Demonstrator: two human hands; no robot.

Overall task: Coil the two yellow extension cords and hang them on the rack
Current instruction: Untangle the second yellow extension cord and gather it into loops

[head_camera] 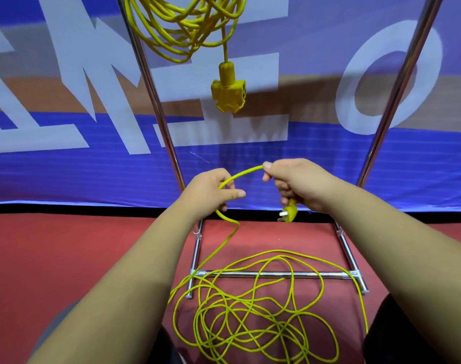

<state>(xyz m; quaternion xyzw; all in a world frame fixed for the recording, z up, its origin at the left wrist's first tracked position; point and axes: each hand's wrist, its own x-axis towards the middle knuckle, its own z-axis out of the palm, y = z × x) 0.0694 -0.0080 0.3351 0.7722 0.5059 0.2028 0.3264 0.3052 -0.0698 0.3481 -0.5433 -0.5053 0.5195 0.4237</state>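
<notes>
Head view: one coiled cord [187, 27] is being held by the rack [155, 106] at upper centre, so half seems done. The second cord [250, 311] is lying loose at lower centre, its plug end [289, 210] being gripped by the right hand [297, 182], its length pinched by the left hand [211, 193].

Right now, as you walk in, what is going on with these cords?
A person's right hand grips one yellow cord just behind its plug, and the left hand holds it further along. The rest lies in loose loops on the red floor across the rack's base. The other cord already hangs coiled on the rack.
</notes>
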